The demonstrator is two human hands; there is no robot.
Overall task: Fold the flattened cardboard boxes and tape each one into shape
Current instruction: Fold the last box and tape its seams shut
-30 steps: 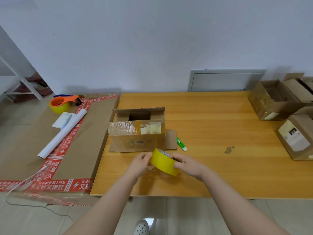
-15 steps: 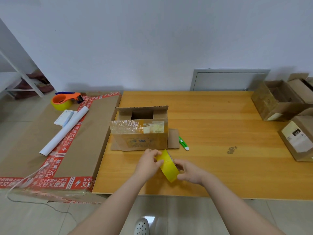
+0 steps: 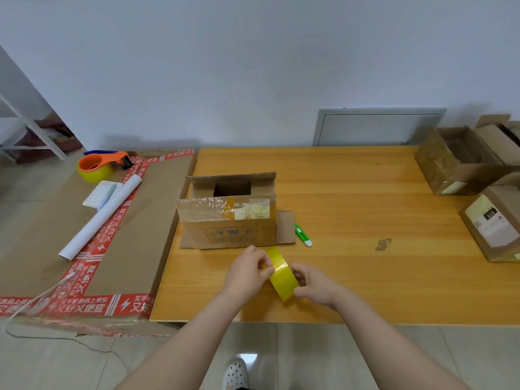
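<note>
Two hands held the yellow tape roll (image 3: 282, 278) above the table (image 3: 365, 277): left hand (image 3: 247, 273) pinched its outer face, right hand (image 3: 315, 285) clasped its side. The cardboard box (image 3: 230, 223) stood upright just beyond.

Bare table (image 3: 365, 198) is left open between the upright box (image 3: 228, 229) and the right-hand boxes (image 3: 461, 164); beside the upright box, passage is narrowed by a green cutter (image 3: 302, 235).

box (image 3: 229, 220) on table (image 3: 351, 187), cutter (image 3: 302, 235) right
</note>
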